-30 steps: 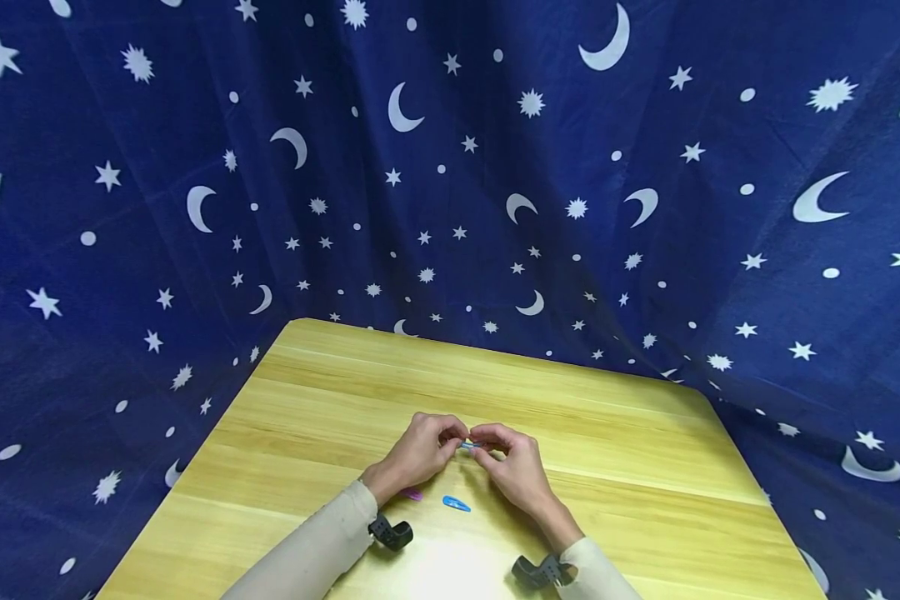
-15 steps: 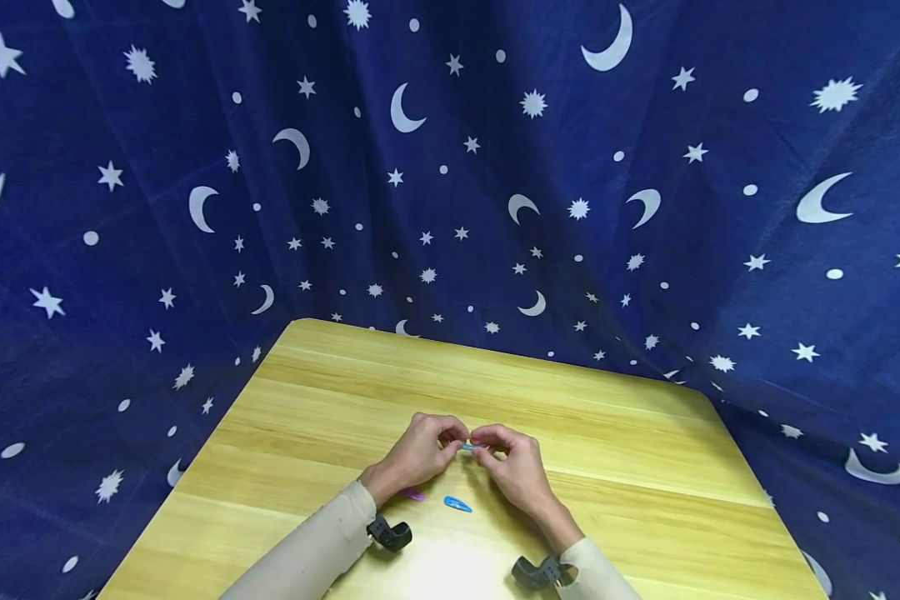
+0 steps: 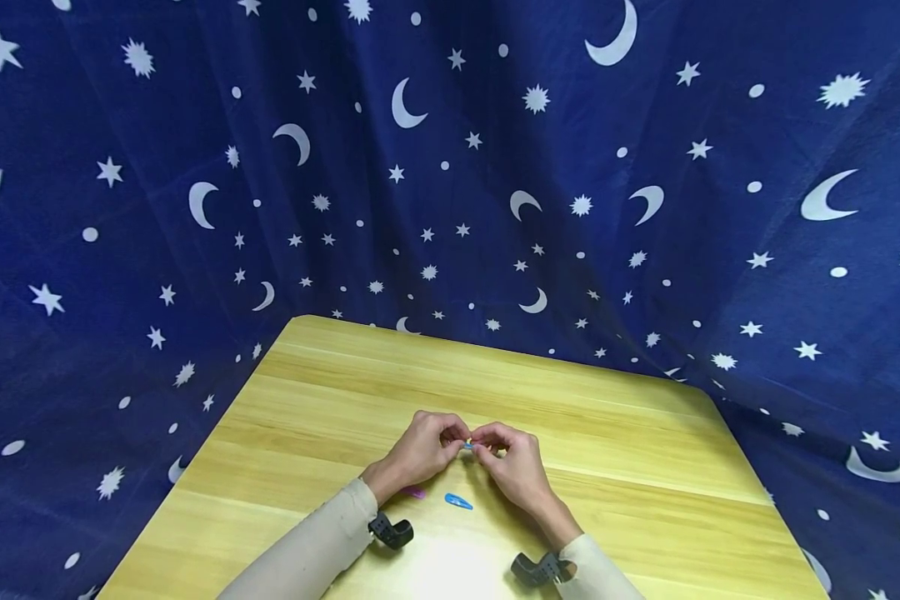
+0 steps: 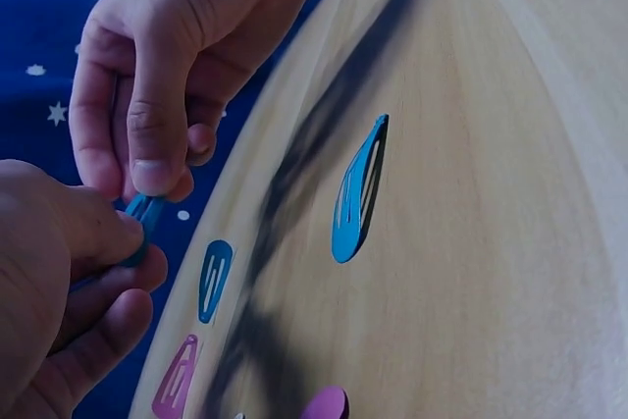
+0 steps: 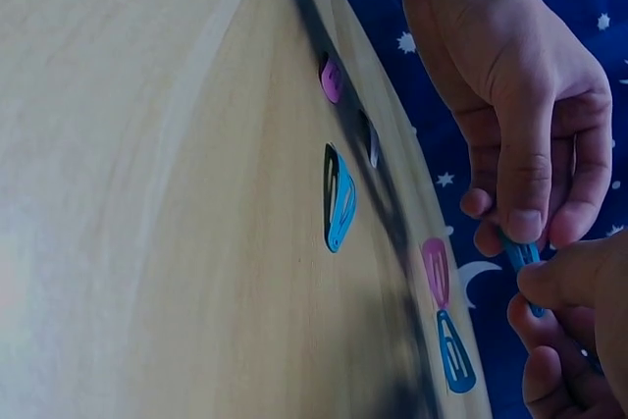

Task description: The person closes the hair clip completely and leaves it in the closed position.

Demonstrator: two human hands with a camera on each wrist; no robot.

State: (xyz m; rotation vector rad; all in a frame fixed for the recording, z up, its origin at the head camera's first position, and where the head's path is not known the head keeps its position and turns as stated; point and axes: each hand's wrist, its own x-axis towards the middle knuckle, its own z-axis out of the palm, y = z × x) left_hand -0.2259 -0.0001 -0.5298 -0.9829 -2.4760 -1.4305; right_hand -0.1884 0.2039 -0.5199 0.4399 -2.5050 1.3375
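Observation:
Both hands meet over the middle of the table at a small blue snap hair clip (image 3: 468, 446). My left hand (image 3: 420, 450) pinches one end between thumb and fingers. At the other end, my right hand (image 3: 517, 468) also holds it with thumb and fingertips. In the left wrist view the held hair clip (image 4: 145, 211) shows only as a short strip, its ends covered by fingers. A second blue hair clip (image 3: 458, 502) lies on the table, nearer the body. Beside the left wrist, a pink hair clip (image 3: 415, 492) is partly hidden.
Farther out on the wooden table (image 3: 330, 375) lie another blue clip (image 5: 466, 377) and another pink clip (image 5: 429, 254), end to end. A greyish clip (image 5: 370, 144) lies near the left forearm's shadow. A dark blue curtain (image 3: 450, 167) with moons and stars hangs behind.
Both hands stay almost in place, still on the blue hair clip. Slightly less of the clip shows between the fingertips. The clips on the table have not moved.

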